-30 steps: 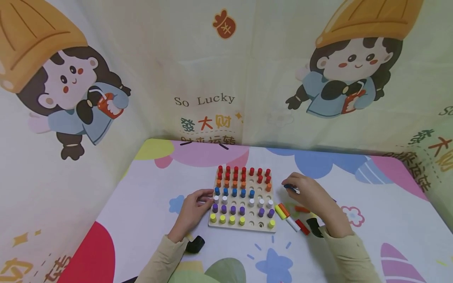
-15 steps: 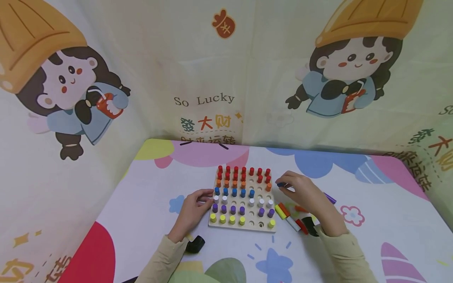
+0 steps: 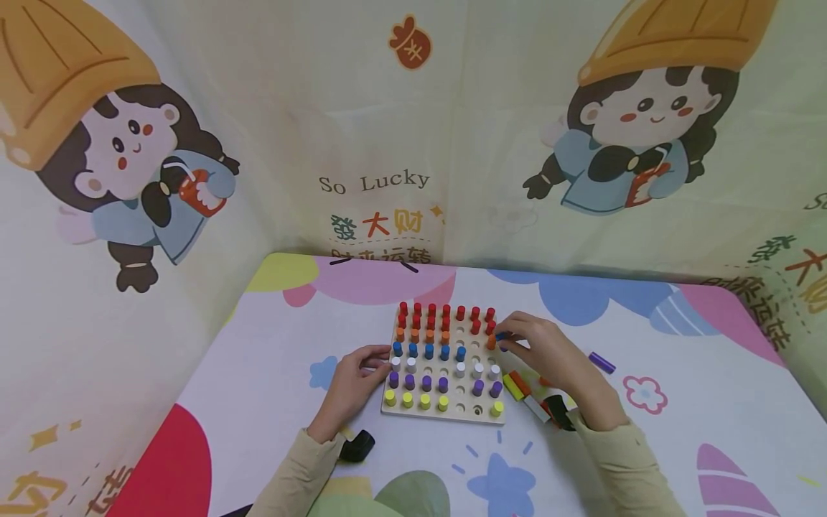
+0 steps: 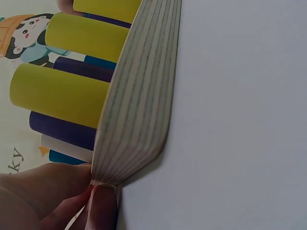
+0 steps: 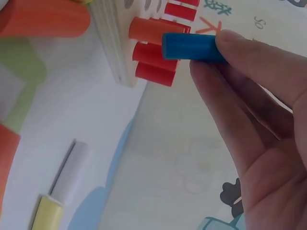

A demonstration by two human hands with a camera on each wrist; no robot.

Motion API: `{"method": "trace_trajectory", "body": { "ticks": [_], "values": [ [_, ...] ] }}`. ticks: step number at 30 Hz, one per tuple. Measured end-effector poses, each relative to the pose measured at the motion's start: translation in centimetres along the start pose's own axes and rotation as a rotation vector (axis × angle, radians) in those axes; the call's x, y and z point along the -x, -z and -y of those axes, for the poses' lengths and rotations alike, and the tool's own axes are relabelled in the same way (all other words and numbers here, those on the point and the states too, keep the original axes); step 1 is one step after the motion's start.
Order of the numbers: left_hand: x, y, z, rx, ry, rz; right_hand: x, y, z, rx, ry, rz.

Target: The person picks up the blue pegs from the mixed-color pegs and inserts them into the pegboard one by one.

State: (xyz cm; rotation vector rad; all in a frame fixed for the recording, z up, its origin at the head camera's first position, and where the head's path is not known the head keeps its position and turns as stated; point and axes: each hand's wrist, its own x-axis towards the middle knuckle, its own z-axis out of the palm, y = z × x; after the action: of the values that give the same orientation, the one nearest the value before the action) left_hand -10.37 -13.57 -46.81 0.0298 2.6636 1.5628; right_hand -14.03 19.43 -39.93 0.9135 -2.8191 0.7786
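Note:
A wooden pegboard (image 3: 446, 414) lies in the middle of the table, with rows of red, orange, blue, white, purple and yellow pegs and some bare holes. At its left edge my left hand (image 3: 352, 380) pinches the board; the left wrist view shows thumb and finger (image 4: 53, 187) against the board's side (image 4: 144, 81). My right hand (image 3: 549, 352) holds a blue peg (image 5: 192, 46) between thumb and fingers. That peg is just above the board's right edge, close to an orange peg (image 3: 492, 343) standing there.
Right of the board lie loose pegs: a yellow peg (image 3: 513, 388), an orange peg (image 3: 520, 383), a white peg (image 3: 535, 408) and, farther off, a purple peg (image 3: 601, 362). More loose pegs are partly hidden by the right wrist. A printed cloth wall (image 3: 362, 129) stands behind the table.
My right hand has moved left with the blue peg, from beside the board to its right edge. The purple loose peg has come into full sight. My left hand stays put.

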Motion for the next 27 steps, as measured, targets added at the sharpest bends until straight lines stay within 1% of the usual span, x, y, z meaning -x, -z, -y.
{"method": "trace_trajectory", "body": {
  "ticks": [5, 7, 13, 21, 27],
  "values": [
    [0.1, 0.1, 0.1, -0.005, 0.012, -0.001, -0.5, 0.0, 0.6, -0.024, 0.008, 0.021],
    [0.1, 0.2, 0.1, -0.002, 0.026, -0.005, -0.7, 0.0, 1.0, -0.037, 0.012, 0.027],
    [0.0, 0.3, 0.0, 0.002, 0.021, -0.001, -1.0, 0.1, 1.8, -0.055, 0.014, 0.032],
    [-0.1, 0.2, -0.2, 0.011, 0.031, 0.009, -1.3, -0.2, 2.2, -0.075, -0.039, 0.087],
    [-0.1, 0.2, -0.2, 0.012, 0.032, 0.013, -1.5, -0.8, 1.9, -0.118, -0.061, 0.09]
  ]
}}
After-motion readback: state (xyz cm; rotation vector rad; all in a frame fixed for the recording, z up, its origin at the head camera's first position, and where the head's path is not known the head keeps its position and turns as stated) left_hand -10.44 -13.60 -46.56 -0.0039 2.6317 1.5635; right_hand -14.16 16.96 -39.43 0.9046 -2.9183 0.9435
